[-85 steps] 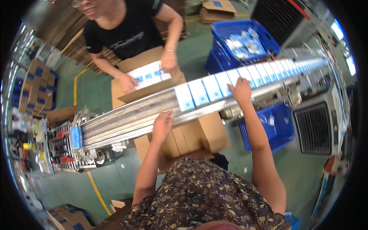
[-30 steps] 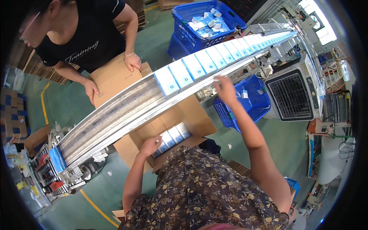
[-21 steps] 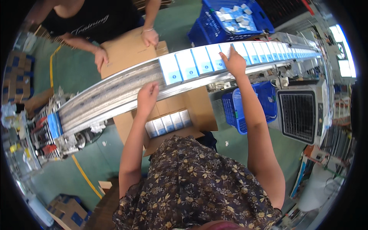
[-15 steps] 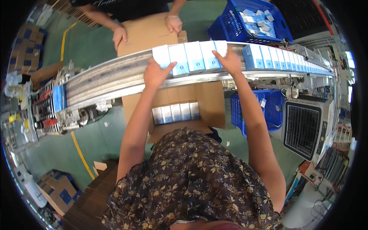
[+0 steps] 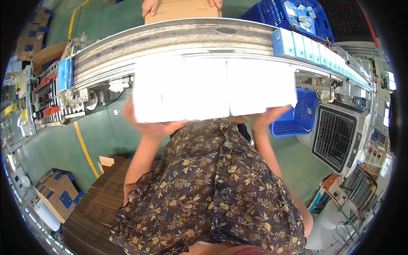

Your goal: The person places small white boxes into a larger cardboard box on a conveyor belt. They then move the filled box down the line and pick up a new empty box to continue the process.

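Note:
A row of small white boxes (image 5: pixel 204 89) is held up close, squeezed between my two hands, and so overexposed that its print is washed out. At the row's lower left, my left hand (image 5: pixel 155 127) grips it with the fingers underneath. The lower right end is held by my right hand (image 5: pixel 267 118). The row hides the open carton below it. Behind, on the conveyor (image 5: pixel 170 40), a line of blue-and-white boxes (image 5: pixel 304 46) stands upright, stretching off to the right.
Across the conveyor, a co-worker's hands (image 5: pixel 149 6) rest on a closed cardboard carton (image 5: pixel 182 10). A blue basket (image 5: pixel 284 17) of small boxes is at the far right. Another blue basket (image 5: pixel 297 121) and an air cooler (image 5: pixel 338 136) stand on the near right. Flattened cardboard (image 5: pixel 91 204) lies lower left.
My hands have lifted the row of boxes off the conveyor, bringing it nearer to me. The co-worker's carton has shifted away from the conveyor.

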`<state>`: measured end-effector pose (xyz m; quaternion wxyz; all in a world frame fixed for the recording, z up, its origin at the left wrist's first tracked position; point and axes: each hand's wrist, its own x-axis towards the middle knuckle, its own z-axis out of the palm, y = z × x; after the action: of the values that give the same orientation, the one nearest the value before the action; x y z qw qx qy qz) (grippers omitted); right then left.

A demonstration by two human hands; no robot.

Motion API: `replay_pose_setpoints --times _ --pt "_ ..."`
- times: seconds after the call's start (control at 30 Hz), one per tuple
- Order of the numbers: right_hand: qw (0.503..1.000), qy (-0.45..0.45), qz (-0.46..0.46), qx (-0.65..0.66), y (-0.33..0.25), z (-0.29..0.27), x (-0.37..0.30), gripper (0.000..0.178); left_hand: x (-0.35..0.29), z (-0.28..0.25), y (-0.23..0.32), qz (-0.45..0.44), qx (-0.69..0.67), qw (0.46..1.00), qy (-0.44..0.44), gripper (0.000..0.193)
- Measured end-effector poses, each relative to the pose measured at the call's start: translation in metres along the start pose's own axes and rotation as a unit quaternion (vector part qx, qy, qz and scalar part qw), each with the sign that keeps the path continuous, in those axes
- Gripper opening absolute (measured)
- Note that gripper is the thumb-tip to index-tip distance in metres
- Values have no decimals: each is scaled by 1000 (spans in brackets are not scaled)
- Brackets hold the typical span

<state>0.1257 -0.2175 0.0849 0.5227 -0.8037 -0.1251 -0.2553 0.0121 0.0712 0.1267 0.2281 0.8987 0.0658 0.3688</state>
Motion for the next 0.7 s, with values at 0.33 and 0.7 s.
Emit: replay_pose_setpoints --times 0.33,0.7 --pt "732 -593 201 -267 107 27 -28 56 -82 103 -60 -102 -134 747 -643 61" --pt "661 -574 250 -415 211 163 -70 102 -112 248 -89 -83 132 763 -627 76"
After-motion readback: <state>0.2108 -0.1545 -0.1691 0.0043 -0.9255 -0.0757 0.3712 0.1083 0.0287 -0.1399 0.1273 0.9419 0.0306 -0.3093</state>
